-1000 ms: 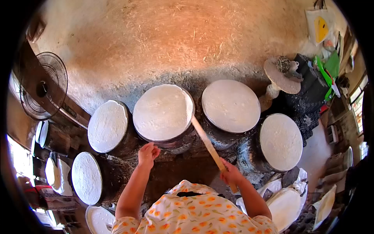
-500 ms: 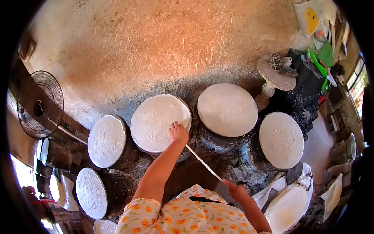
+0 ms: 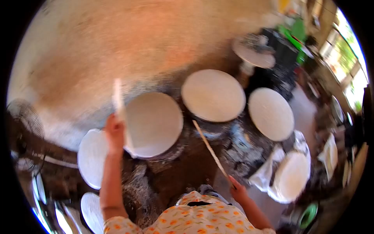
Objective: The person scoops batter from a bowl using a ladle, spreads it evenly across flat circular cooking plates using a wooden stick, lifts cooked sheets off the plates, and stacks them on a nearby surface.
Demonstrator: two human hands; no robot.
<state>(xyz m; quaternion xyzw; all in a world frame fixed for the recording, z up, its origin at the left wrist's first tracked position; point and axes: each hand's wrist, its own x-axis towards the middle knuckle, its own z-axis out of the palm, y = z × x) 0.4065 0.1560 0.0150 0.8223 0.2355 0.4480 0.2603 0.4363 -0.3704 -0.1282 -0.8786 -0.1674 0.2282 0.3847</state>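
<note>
My left hand (image 3: 115,126) is raised at the left edge of a round griddle (image 3: 157,123). Its fingers are closed on a thin white flatbread (image 3: 119,97), seen almost edge-on and blurred. The griddle beside it shows a smooth, pale grey surface. Lower right, my right hand (image 3: 238,190) grips one end of a slim wooden stick (image 3: 212,153). The stick's far tip points up toward the gap between this griddle and a second round griddle (image 3: 213,95), which has a pale top.
More pale round tops stand at the right (image 3: 271,114) and left (image 3: 92,158). A stack of white flatbreads (image 3: 291,175) lies on plastic at the lower right. A mushroom-shaped stand (image 3: 253,54) is near the wall, and a fan (image 3: 25,117) at far left.
My left hand has moved left and lifted the white flatbread, baring the griddle's smooth top. The stick, still in my right hand, has swung off that griddle's edge. The view has turned right.
</note>
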